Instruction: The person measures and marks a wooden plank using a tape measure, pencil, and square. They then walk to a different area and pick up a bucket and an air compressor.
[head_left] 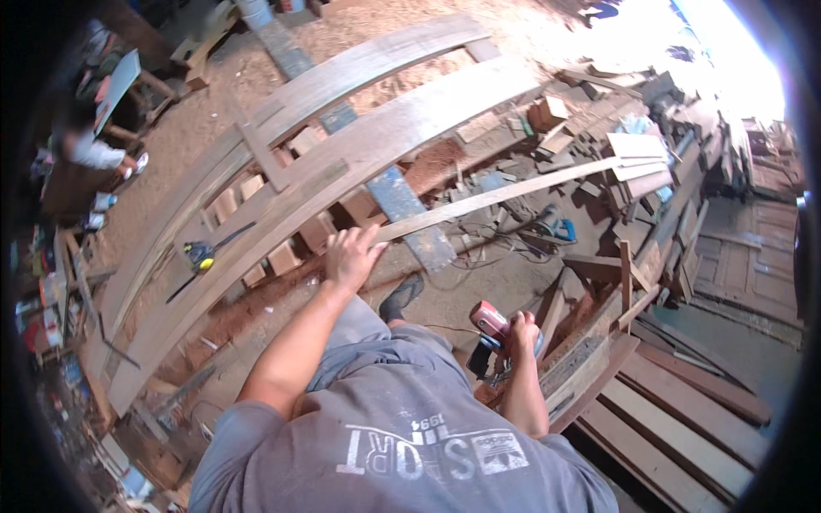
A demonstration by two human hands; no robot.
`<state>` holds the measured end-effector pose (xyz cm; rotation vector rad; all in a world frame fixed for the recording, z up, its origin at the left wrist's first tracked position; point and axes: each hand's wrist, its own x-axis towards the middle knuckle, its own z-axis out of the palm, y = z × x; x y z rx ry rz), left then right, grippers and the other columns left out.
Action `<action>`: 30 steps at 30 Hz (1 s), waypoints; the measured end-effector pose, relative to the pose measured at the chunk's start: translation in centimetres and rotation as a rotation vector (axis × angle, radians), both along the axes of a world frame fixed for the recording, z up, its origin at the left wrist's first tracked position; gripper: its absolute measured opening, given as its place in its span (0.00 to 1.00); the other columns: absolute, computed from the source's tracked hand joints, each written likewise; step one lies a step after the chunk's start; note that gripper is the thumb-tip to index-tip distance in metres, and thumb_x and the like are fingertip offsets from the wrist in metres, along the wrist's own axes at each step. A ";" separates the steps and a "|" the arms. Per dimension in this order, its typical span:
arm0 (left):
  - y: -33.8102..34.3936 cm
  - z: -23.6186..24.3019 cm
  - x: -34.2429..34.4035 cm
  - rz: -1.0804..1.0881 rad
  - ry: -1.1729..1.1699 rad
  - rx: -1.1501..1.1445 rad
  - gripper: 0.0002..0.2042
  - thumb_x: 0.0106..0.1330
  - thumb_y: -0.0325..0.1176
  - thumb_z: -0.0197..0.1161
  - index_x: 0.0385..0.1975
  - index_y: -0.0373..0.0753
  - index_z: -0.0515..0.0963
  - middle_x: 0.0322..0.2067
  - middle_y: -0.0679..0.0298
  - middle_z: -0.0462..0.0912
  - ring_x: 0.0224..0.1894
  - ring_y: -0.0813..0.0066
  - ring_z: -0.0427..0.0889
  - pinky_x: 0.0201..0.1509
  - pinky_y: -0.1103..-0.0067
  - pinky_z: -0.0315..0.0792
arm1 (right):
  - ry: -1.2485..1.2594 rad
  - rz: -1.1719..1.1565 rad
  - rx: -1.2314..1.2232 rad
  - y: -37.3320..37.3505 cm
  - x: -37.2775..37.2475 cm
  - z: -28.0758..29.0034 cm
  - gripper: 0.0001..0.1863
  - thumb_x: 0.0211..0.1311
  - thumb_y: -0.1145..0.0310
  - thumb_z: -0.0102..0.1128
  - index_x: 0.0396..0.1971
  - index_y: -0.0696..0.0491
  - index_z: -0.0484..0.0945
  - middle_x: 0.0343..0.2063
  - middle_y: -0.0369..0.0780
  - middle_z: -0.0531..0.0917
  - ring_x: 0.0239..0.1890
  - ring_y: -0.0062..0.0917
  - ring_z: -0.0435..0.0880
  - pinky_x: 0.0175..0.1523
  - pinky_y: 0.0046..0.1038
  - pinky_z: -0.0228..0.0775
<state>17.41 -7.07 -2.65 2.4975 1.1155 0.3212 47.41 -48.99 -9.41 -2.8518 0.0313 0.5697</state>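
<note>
My left hand (351,258) is closed on the near end of a long, narrow wooden strip (505,197). The strip reaches away to the right, its far end by a stack of short boards (637,158). Lower down on the right, my right hand (523,335) grips a red and black handheld power tool (489,320), held beside my body; its exact kind is hard to make out. Just beyond my left hand lie broad wooden planks (385,128) across supports. A black and yellow tape measure (202,255) rests on them.
A blue-grey beam (398,209) runs under the planks. Wood offcuts, cords and a blue power tool (560,229) litter the floor ahead. Stacked timber (667,402) stands close on my right. Another person (90,152) sits at the far left.
</note>
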 end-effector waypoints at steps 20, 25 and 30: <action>-2.3 -1.2 0.1 0.117 -0.076 0.202 0.26 0.77 0.49 0.62 0.70 0.44 0.77 0.57 0.54 0.84 0.62 0.52 0.80 0.67 0.54 0.70 | 0.200 0.344 0.965 14.2 -10.3 24.5 0.18 0.81 0.63 0.63 0.60 0.60 0.83 0.50 0.40 0.89 0.43 0.21 0.88 0.44 0.22 0.82; -2.4 -1.5 -0.4 0.129 -0.005 0.212 0.25 0.74 0.56 0.63 0.67 0.56 0.82 0.44 0.61 0.83 0.46 0.60 0.81 0.51 0.59 0.72 | 0.205 0.311 0.866 16.2 -10.0 23.6 0.19 0.76 0.63 0.70 0.55 0.62 0.85 0.40 0.38 0.90 0.38 0.19 0.87 0.44 0.23 0.80; -3.0 -1.8 -0.3 0.150 0.010 0.163 0.25 0.74 0.57 0.63 0.67 0.56 0.82 0.45 0.61 0.84 0.47 0.59 0.81 0.52 0.60 0.71 | 0.130 0.391 0.766 18.7 -10.5 25.1 0.18 0.75 0.61 0.71 0.51 0.62 0.86 0.36 0.37 0.89 0.36 0.18 0.85 0.42 0.23 0.79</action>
